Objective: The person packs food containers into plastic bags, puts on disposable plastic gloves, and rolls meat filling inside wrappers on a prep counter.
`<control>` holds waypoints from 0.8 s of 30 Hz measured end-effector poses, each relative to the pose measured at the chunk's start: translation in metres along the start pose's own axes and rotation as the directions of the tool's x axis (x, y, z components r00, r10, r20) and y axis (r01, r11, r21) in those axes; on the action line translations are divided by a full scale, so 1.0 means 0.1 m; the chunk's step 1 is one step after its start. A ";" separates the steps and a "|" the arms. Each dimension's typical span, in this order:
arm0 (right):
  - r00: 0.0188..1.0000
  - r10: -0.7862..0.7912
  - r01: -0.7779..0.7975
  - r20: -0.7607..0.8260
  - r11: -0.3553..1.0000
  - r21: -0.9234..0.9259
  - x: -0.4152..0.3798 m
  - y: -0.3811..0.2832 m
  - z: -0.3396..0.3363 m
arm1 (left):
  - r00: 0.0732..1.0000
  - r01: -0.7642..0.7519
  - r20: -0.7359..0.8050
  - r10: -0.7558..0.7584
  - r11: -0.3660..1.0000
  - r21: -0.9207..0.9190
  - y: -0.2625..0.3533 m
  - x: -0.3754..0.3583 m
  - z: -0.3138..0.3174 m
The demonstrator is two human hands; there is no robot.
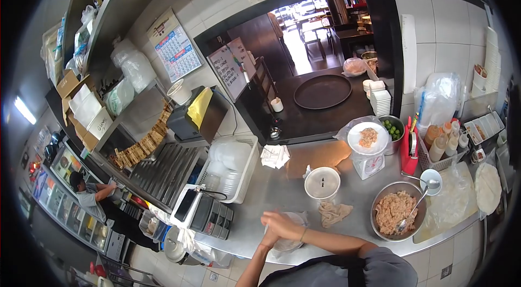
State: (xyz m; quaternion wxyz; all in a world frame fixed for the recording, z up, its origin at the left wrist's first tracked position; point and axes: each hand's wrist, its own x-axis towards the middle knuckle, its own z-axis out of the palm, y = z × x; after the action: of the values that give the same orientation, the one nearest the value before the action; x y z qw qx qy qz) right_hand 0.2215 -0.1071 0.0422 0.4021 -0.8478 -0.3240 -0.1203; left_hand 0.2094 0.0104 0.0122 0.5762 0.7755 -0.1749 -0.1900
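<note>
My hands are together above the front edge of the steel counter, fingers closed against each other. My right hand point(285, 226) crosses over my left hand point(269, 238), partly covering it. A whitish bit shows at the fingers, too small to make out. Below and beside them is a round container point(289, 243) with clear plastic about it, partly hidden by my right wrist. Nearby stand a white tub point(322, 183) and a crumpled beige cloth point(334, 214). A steel bowl point(378, 228) of minced meat point(395, 211) with a spoon in it is to the right.
A white scale point(370, 165) carries a plate with some minced meat. Beyond it are a bowl of green limes point(391, 127) and a basket of squeeze bottles point(438, 148). Left are a white crate point(247, 170) and black drawers point(217, 220). Another person point(97, 200) stands far left.
</note>
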 end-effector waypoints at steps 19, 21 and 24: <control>0.997 0.070 -0.074 0.025 0.903 0.424 -0.50 0.49 -0.18 | 0.919 0.391 0.041 -0.392 0.897 -0.206 0.15 0.03 -0.17; 0.989 0.140 -0.151 0.055 0.917 0.370 -0.49 0.66 -0.23 | 0.959 0.191 0.234 -0.161 0.975 -0.114 0.08 0.02 -0.31; 0.986 0.154 -0.167 0.066 0.934 0.316 -0.44 0.76 -0.21 | 0.883 0.066 0.466 -0.061 0.998 0.007 -0.03 0.07 -0.47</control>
State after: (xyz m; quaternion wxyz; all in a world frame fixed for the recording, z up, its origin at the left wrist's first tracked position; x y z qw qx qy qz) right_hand 0.2386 -0.1786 -0.0108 0.5362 -0.7972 -0.2769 -0.0157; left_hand 0.2386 0.0467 0.0213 0.5145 0.7099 -0.2816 -0.3900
